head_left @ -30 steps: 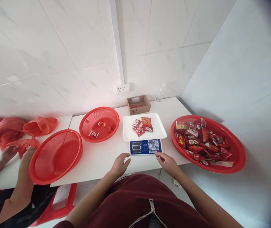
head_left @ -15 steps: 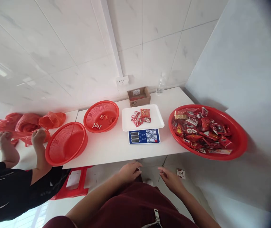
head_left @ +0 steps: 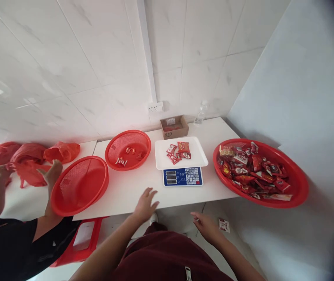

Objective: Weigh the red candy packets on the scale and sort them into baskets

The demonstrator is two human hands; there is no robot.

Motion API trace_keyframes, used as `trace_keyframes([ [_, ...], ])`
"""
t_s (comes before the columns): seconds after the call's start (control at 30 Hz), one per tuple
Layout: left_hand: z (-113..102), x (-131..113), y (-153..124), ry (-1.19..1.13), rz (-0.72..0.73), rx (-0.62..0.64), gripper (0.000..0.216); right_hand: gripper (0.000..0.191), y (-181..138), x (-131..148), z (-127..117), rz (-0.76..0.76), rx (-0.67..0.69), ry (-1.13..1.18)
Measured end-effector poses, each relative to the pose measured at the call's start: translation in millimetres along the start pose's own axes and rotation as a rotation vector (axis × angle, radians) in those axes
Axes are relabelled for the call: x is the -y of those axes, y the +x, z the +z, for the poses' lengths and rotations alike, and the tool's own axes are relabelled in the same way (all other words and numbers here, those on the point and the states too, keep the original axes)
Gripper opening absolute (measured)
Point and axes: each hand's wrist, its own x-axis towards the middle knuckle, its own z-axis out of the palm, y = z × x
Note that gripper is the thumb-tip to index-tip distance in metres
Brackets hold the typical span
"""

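My left hand hangs over the front edge of the white table with its fingers apart and nothing in it. Below that edge, further right, my right hand is empty too, its fingers loosely bent and apart. Nearest to both hands is a digital scale with a blue keypad. Several red-wrapped snack packets lie on its white weighing tray. To the right, a large red basin holds a heap of mixed red snack packets.
Two red plastic baskets stand left of the scale: one basket with a few packets, and a nearer basket. Behind the scale are a cardboard box and a clear bottle. At far left a co-worker's hands handle red plastic bags.
My left hand has moved left and forward over the table edge, its fingers spreading. My right hand stays low in front. The co-worker's hands have shifted at the red bags; the view has tilted slightly.
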Motion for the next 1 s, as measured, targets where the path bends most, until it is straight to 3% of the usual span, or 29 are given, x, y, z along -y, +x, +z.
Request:
trace_keyframes([
  [0.17,-74,77,35,0.113,-0.416,-0.53,0.051,0.039,27,33,5,-0.017,-0.045,-0.006],
  [0.27,-120,121,47,0.057,-0.676,-0.63,0.068,0.04,39,54,10,-0.007,-0.032,-0.008],
  [0.33,-140,145,55,-0.071,-0.829,-0.57,0.078,0.041,45,69,14,0.01,-0.028,-0.012],
  [0.4,-151,164,67,-0.144,-0.885,-0.5,0.086,0.041,49,83,18,0.022,-0.036,-0.004],
  [0.6,-154,192,109,-0.134,-0.929,-0.432,0.098,0.04,60,110,18,0.035,-0.11,0.046],
  [0.83,-176,213,131,-0.03,-0.897,-0.319,0.094,0.04,80,110,-23,0.012,-0.145,0.01],
  [1.0,-195,229,127,0.112,-0.748,-0.208,0.093,0.041,94,116,-55,0.008,-0.157,-0.021],
])
